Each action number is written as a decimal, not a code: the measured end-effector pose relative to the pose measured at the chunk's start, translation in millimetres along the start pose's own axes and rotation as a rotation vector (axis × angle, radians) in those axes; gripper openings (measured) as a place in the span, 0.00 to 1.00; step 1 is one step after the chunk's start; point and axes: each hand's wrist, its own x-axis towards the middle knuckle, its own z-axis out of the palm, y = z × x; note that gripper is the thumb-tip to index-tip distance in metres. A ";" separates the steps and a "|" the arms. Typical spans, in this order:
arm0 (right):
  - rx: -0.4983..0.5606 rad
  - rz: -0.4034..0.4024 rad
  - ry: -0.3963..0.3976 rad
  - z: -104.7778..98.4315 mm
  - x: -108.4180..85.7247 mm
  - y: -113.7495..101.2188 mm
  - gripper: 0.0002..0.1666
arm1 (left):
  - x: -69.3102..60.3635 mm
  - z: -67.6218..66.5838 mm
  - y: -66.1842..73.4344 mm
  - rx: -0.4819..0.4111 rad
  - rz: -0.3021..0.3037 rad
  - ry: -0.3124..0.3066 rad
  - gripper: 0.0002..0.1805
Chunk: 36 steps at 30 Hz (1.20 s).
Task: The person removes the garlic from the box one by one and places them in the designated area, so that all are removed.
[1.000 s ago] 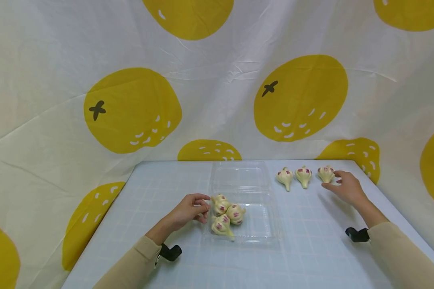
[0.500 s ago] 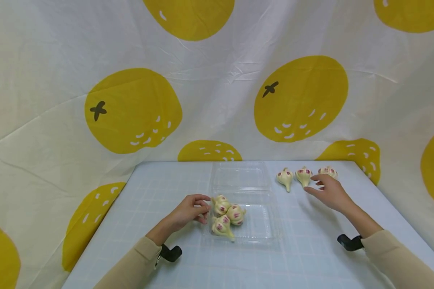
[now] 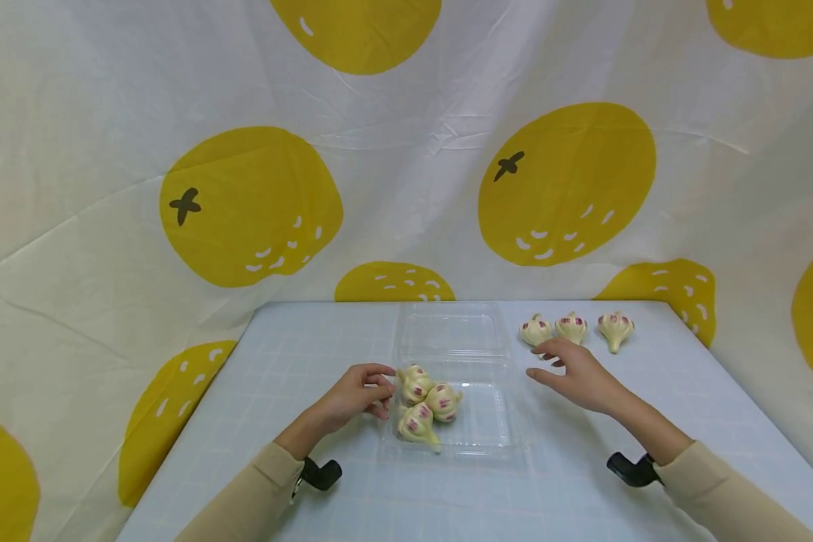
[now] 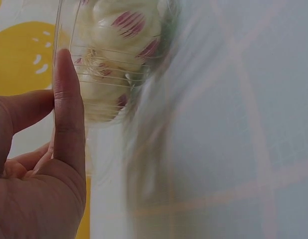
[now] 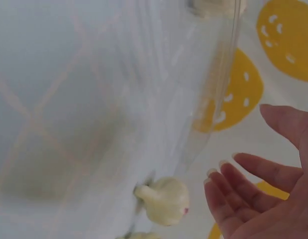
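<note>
Near the middle of the table stands a clear plastic clamshell container (image 3: 481, 418) with its lid (image 3: 452, 331) laid back. Three cream garlic bulbs with purple marks sit in the left part of its base; one is the front bulb (image 3: 416, 423). My left hand (image 3: 355, 393) pinches the container's left rim between thumb and finger, as the left wrist view shows. My right hand (image 3: 576, 378) hovers right of the container with spread, relaxed fingers, holding nothing. Behind it lie three more bulbs in a row: a left bulb (image 3: 534, 330), a middle bulb (image 3: 572, 327) and a right bulb (image 3: 615, 330).
A pale blue checked cloth covers the table (image 3: 298, 342). Behind it and along the sides hangs a white curtain (image 3: 406, 188) printed with big yellow fruits. Black camera mounts (image 3: 321, 474) are strapped to both wrists, below beige sleeves.
My right hand has drawn away from the rightmost garlic bulb and moved left and nearer, toward the container. That bulb stays in the row. My left hand has not visibly moved.
</note>
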 end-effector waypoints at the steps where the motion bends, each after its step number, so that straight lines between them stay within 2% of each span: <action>1: 0.002 -0.010 -0.005 1.7 -0.2 -2.6 0.22 | -0.1 0.1 0.1 0.000 -0.002 0.001 0.25; 9: 0.031 -0.046 -0.071 11.2 -2.4 -22.3 0.23 | -0.2 0.3 0.1 -0.003 0.000 0.002 0.26; 17: 0.074 -0.136 -0.125 24.6 -3.3 -40.3 0.23 | -0.5 -0.1 0.3 -0.007 -0.003 -0.001 0.26; 24: 0.151 -0.165 -0.237 45.7 -2.1 -54.5 0.22 | -1.6 0.4 1.3 -0.006 -0.001 -0.003 0.25; 33: 0.109 -0.246 -0.339 67.8 0.6 -68.5 0.24 | -1.2 0.4 2.6 0.000 0.004 -0.013 0.26; 36: 0.096 -0.235 -0.373 72.2 3.8 -73.9 0.26 | -1.5 0.2 2.7 0.002 0.002 -0.010 0.26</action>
